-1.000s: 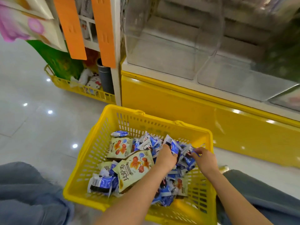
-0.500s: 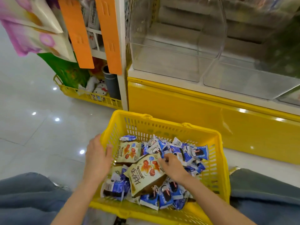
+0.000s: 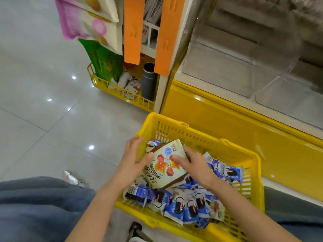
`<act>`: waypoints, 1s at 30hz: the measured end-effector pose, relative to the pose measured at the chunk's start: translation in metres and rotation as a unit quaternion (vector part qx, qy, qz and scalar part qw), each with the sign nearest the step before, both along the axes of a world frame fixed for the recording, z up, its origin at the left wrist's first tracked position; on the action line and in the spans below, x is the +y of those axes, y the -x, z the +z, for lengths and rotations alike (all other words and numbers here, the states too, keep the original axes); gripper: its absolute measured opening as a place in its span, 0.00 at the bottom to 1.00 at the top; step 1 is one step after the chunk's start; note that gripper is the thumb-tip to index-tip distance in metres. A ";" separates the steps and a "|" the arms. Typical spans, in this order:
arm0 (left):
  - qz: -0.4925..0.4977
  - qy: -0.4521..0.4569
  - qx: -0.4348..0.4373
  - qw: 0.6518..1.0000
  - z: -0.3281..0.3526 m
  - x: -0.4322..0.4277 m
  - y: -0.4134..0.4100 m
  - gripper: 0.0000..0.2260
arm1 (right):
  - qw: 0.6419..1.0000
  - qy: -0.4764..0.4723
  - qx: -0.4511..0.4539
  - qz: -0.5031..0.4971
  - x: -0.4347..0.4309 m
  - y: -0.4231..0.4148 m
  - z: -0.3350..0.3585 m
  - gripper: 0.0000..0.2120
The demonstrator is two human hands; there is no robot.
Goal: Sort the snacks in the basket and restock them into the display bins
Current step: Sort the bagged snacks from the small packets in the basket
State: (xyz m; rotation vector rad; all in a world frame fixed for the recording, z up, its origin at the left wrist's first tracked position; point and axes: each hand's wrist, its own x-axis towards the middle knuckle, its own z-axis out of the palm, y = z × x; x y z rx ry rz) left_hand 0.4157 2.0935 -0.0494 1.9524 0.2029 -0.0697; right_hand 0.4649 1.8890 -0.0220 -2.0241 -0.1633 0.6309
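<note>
Two grips hold a green snack pack [image 3: 164, 165] just above the yellow basket [image 3: 253, 163].
The left hand [image 3: 132, 163] and right hand [image 3: 195, 165] each clamp one side of it, thumbs on its face; blue packets [image 3: 176, 205] fill the basket beneath.

Glossy pale grey floor tiles [image 3: 35, 119] reflect ceiling light spots; a yellow cabinet base [image 3: 218, 119] adjoins a cream upright [image 3: 163, 95] bearing orange strips [image 3: 132, 30].
</note>
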 end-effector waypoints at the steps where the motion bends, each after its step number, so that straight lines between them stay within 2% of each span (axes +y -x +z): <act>1: -0.059 0.030 0.032 0.997 0.007 -0.002 -0.001 0.31 | 1.000 -0.011 -0.004 0.022 0.006 -0.006 0.010 0.06; 3: -0.104 0.108 0.081 0.985 0.017 0.000 -0.001 0.34 | 0.997 -0.027 0.015 0.073 0.020 -0.018 0.025 0.05; 5: -0.074 0.198 0.113 0.971 0.024 0.008 -0.001 0.34 | 0.991 -0.050 0.052 0.110 0.033 -0.029 0.032 0.04; 7: -0.028 0.211 0.107 0.971 0.024 0.015 -0.003 0.33 | 0.987 -0.079 0.080 0.117 0.042 -0.039 0.031 0.05; 9: 0.043 0.197 0.082 0.976 0.021 0.018 -0.006 0.29 | 0.986 -0.107 0.096 0.081 0.046 -0.043 0.020 0.08; 11: 0.121 0.198 0.058 0.971 0.017 0.021 -0.010 0.25 | 0.994 -0.065 0.073 0.043 0.039 -0.046 -0.004 0.14; 13: 0.194 0.210 0.040 0.957 0.012 0.027 -0.014 0.23 | 0.997 0.020 0.054 0.042 0.029 -0.050 -0.037 0.18; 16: 0.265 0.232 0.017 0.936 0.008 0.035 -0.025 0.21 | 0.994 0.084 0.065 0.023 0.029 -0.057 -0.084 0.22; 19: 0.291 0.237 0.016 0.927 0.004 0.038 -0.033 0.20 | 0.991 0.126 0.053 -0.001 0.051 -0.075 -0.114 0.24; 23: 0.312 0.250 0.045 0.915 0.000 0.041 -0.038 0.19 | 0.983 0.177 0.043 0.036 0.075 -0.095 -0.146 0.24; 27: 0.305 0.243 0.065 0.919 0.000 0.042 -0.039 0.19 | 0.969 0.228 0.063 0.077 0.083 -0.098 -0.167 0.26; 30: 0.301 0.238 0.074 0.920 0.000 0.041 -0.039 0.19 | 0.958 0.272 0.013 0.090 0.084 -0.100 -0.172 0.26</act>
